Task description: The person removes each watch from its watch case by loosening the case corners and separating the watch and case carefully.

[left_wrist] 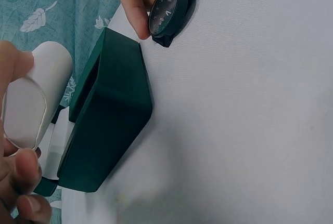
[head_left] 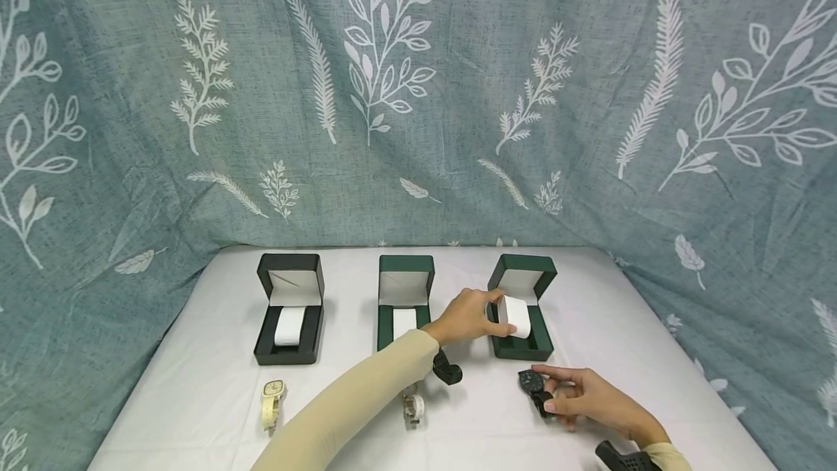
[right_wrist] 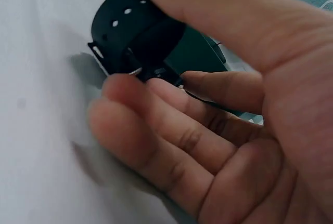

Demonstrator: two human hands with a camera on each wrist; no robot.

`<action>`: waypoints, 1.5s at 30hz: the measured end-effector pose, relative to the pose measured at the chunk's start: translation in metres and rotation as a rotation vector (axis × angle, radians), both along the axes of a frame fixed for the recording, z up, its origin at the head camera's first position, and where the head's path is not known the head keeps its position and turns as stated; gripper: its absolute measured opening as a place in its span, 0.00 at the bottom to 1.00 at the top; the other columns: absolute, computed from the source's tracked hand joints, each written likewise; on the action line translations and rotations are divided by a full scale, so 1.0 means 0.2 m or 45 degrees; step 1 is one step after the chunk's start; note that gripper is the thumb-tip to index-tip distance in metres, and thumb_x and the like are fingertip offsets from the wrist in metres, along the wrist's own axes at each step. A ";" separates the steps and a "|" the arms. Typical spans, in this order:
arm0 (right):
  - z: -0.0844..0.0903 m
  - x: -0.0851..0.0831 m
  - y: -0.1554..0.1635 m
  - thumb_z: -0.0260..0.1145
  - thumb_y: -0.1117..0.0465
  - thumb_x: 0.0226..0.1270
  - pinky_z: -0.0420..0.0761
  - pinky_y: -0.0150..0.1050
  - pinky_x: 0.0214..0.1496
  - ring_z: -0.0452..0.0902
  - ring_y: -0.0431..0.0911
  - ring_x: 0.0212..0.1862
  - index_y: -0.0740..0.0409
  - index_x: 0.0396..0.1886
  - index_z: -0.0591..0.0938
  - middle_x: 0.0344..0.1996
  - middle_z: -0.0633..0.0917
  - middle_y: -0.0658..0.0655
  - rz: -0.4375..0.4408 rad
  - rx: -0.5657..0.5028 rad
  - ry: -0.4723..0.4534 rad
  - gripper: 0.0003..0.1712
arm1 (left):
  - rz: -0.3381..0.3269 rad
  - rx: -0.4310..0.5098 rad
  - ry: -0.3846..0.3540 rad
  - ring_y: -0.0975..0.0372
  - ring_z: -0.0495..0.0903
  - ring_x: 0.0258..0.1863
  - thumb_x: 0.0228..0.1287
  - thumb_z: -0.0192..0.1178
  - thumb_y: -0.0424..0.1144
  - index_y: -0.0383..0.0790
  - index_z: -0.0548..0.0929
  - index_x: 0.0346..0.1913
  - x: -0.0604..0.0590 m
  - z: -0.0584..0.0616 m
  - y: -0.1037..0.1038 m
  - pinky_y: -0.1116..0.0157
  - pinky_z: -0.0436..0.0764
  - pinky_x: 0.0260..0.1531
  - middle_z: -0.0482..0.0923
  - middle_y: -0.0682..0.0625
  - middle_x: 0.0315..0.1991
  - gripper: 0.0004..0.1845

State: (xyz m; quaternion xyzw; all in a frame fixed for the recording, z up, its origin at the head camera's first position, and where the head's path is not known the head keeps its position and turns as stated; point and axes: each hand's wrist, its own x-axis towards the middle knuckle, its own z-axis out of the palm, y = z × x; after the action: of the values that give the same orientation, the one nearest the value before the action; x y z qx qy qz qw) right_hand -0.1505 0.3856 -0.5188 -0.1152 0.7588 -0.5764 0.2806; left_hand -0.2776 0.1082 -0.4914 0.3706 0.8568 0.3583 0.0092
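My left hand (head_left: 466, 317) pinches a white watch cushion (head_left: 516, 317) between thumb and fingers, tilted over the base of the right-hand green watch box (head_left: 541, 336). That box's lid stands raised. In the left wrist view the cushion (left_wrist: 54, 76) shows above the box's edge. In front of the box, my right hand (head_left: 591, 400) grips a black wristwatch (head_left: 532, 381) with a round dark dial. Its strap (right_wrist: 122, 24) curves round in a loop with a row of holes, thumb on it, in the right wrist view.
A black watch box (head_left: 288, 355) at left and a second green watch box (head_left: 386, 325) in the middle stand raised-lidded with white cushions inside. A cream watch (head_left: 272, 402) and a white watch (head_left: 414, 408) lie before them. My left forearm partly covers the middle box.
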 end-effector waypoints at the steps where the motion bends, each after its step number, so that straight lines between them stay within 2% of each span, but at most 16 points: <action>1: 0.00 0.00 0.00 0.65 0.64 0.76 0.84 0.43 0.34 0.78 0.45 0.30 0.70 0.78 0.61 0.48 0.78 0.62 0.001 0.002 0.007 0.38 | 0.005 0.000 0.000 0.68 0.53 0.14 0.63 0.71 0.59 0.39 0.75 0.72 0.00 0.00 0.00 0.72 0.65 0.26 0.85 0.52 0.53 0.41; 4: 0.00 -0.01 0.01 0.65 0.65 0.75 0.84 0.44 0.34 0.78 0.45 0.31 0.71 0.78 0.61 0.48 0.79 0.62 0.011 0.003 0.020 0.38 | 0.013 -0.004 -0.005 0.68 0.55 0.15 0.63 0.71 0.59 0.40 0.76 0.72 0.00 0.00 0.00 0.72 0.69 0.31 0.83 0.52 0.60 0.41; 8: -0.01 -0.01 0.02 0.64 0.64 0.77 0.85 0.45 0.35 0.80 0.46 0.32 0.70 0.78 0.62 0.48 0.79 0.63 0.016 0.029 0.056 0.37 | 0.018 -0.007 -0.010 0.68 0.58 0.16 0.62 0.72 0.60 0.41 0.76 0.72 0.00 -0.01 0.00 0.72 0.71 0.35 0.82 0.52 0.61 0.40; 11: -0.01 -0.02 0.02 0.62 0.63 0.78 0.85 0.47 0.36 0.82 0.48 0.35 0.68 0.78 0.63 0.49 0.80 0.64 -0.008 0.055 0.092 0.35 | 0.021 -0.008 -0.009 0.68 0.58 0.15 0.62 0.72 0.60 0.41 0.77 0.72 0.00 -0.01 0.00 0.72 0.71 0.34 0.83 0.52 0.59 0.41; 12: -0.01 -0.02 0.03 0.62 0.63 0.78 0.85 0.48 0.36 0.82 0.49 0.36 0.67 0.78 0.63 0.49 0.80 0.65 -0.019 0.073 0.111 0.35 | 0.018 -0.006 -0.008 0.68 0.58 0.15 0.62 0.72 0.60 0.41 0.77 0.72 0.00 -0.01 0.00 0.72 0.70 0.33 0.84 0.52 0.57 0.40; 15: 0.00 -0.03 0.04 0.63 0.64 0.77 0.85 0.48 0.36 0.83 0.51 0.38 0.65 0.78 0.65 0.49 0.80 0.67 -0.032 0.081 0.155 0.33 | 0.003 -0.004 -0.004 0.68 0.55 0.12 0.63 0.72 0.59 0.40 0.76 0.72 0.00 -0.01 -0.01 0.72 0.68 0.28 0.86 0.52 0.40 0.40; 18: 0.02 -0.03 0.04 0.63 0.64 0.77 0.85 0.49 0.36 0.83 0.55 0.37 0.65 0.77 0.66 0.49 0.80 0.68 -0.043 0.104 0.210 0.33 | -0.014 -0.009 0.001 0.68 0.54 0.12 0.63 0.71 0.59 0.40 0.76 0.72 0.00 -0.01 -0.01 0.71 0.65 0.24 0.76 0.53 0.21 0.40; 21: 0.04 -0.04 0.05 0.64 0.63 0.77 0.85 0.50 0.35 0.83 0.59 0.35 0.64 0.77 0.67 0.47 0.80 0.68 -0.076 0.123 0.243 0.33 | -0.022 -0.016 0.004 0.68 0.53 0.12 0.63 0.71 0.59 0.40 0.75 0.72 0.00 -0.01 -0.02 0.71 0.62 0.22 0.67 0.55 0.13 0.40; 28: 0.05 -0.09 0.07 0.68 0.60 0.74 0.84 0.51 0.33 0.83 0.62 0.33 0.58 0.75 0.71 0.45 0.80 0.65 -0.236 0.172 0.305 0.32 | -0.029 -0.022 0.006 0.69 0.52 0.13 0.63 0.71 0.60 0.41 0.75 0.72 -0.01 0.00 -0.02 0.71 0.61 0.22 0.68 0.56 0.16 0.40; 34: 0.04 -0.13 0.08 0.71 0.62 0.71 0.84 0.51 0.31 0.82 0.60 0.29 0.59 0.73 0.73 0.46 0.77 0.65 -0.313 0.137 0.386 0.33 | -0.033 -0.036 0.012 0.69 0.52 0.12 0.63 0.71 0.59 0.41 0.76 0.72 -0.01 0.00 -0.02 0.71 0.60 0.21 0.62 0.57 0.12 0.40; 42: 0.04 -0.17 0.08 0.74 0.57 0.68 0.83 0.49 0.33 0.81 0.56 0.29 0.55 0.75 0.72 0.50 0.75 0.65 -0.402 0.183 0.326 0.38 | -0.014 -0.035 -0.012 0.68 0.50 0.11 0.63 0.71 0.59 0.41 0.74 0.73 0.00 0.00 -0.02 0.71 0.59 0.20 0.57 0.58 0.10 0.41; 45: 0.03 -0.19 0.07 0.74 0.57 0.68 0.83 0.49 0.32 0.81 0.54 0.29 0.55 0.75 0.71 0.51 0.75 0.66 -0.410 0.190 0.329 0.38 | -0.020 -0.027 -0.008 0.69 0.51 0.11 0.63 0.72 0.58 0.41 0.74 0.73 0.01 0.01 -0.02 0.71 0.59 0.19 0.59 0.58 0.11 0.41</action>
State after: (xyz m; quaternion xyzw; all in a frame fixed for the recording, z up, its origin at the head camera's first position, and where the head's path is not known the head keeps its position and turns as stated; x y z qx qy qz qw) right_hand -0.1883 0.4006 -0.5129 -0.0442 0.8376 -0.5364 0.0932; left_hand -0.2762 0.1044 -0.4900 0.3763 0.8576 0.3501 0.0187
